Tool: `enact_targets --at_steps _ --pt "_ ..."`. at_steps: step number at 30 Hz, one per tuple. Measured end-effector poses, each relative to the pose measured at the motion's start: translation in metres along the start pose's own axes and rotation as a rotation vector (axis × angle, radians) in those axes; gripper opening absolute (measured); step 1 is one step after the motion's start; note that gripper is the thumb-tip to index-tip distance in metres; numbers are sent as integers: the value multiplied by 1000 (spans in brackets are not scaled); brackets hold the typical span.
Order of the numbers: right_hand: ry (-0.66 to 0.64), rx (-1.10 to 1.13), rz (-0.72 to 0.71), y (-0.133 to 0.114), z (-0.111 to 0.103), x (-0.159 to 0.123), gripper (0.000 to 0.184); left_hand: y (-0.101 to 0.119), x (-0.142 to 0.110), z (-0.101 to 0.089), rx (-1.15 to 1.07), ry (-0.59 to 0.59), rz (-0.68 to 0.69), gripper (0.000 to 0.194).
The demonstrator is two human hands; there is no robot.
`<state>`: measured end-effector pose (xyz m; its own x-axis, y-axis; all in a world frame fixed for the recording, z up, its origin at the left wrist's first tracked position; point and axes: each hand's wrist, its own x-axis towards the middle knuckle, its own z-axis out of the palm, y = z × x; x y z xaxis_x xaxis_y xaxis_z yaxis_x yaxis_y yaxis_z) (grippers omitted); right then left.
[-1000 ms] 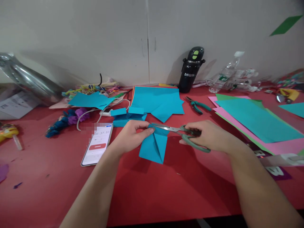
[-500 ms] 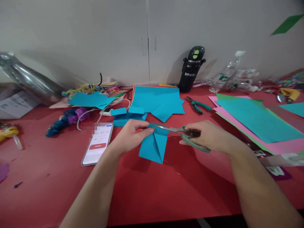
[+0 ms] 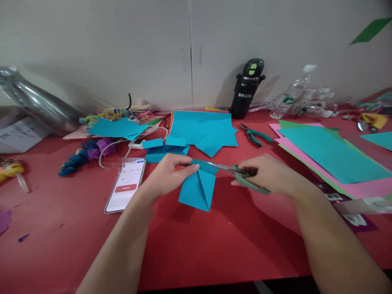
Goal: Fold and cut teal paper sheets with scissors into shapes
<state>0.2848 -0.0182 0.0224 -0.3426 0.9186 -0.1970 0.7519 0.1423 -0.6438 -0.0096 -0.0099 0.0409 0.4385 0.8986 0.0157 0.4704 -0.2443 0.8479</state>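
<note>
My left hand [image 3: 171,173] pinches the upper left part of a folded blue sheet of paper [image 3: 196,190] between thumb and fingers, above the red table. My right hand [image 3: 263,173] is closed around the green handles of a pair of scissors [image 3: 249,182]. The scissor blades point left and lie across the upper part of the paper, their tips close to my left fingers. The blades look nearly closed there. A crease runs down the middle of the paper, and its lower edge hangs toward me.
Behind my hands lie folded blue paper pieces [image 3: 167,149] and blue sheets [image 3: 199,124]. A phone [image 3: 125,188] rests left of my left forearm. Pliers [image 3: 257,135], a black bottle [image 3: 247,90] and a coloured paper stack [image 3: 333,155] are at the back and right.
Almost nothing differs. The scissor handles and my right hand have shifted very slightly; the paper and my left hand stay in place.
</note>
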Motion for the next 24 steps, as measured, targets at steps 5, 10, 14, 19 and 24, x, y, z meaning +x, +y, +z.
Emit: enact_targets --at_steps 5,10,14,19,24 --pt "110 32 -21 5 -1 0 36 1 -1 0 -23 18 33 41" --pt "106 123 -117 -4 -6 -5 41 2 -2 1 -17 29 44 35" --pt "108 65 -115 -7 -4 -5 41 2 -1 0 24 44 46 36" --pt "115 9 -65 -2 -3 -2 41 -2 0 2 85 101 92 32" --pt "120 209 -115 0 -4 0 44 -11 4 7 193 426 340 16"
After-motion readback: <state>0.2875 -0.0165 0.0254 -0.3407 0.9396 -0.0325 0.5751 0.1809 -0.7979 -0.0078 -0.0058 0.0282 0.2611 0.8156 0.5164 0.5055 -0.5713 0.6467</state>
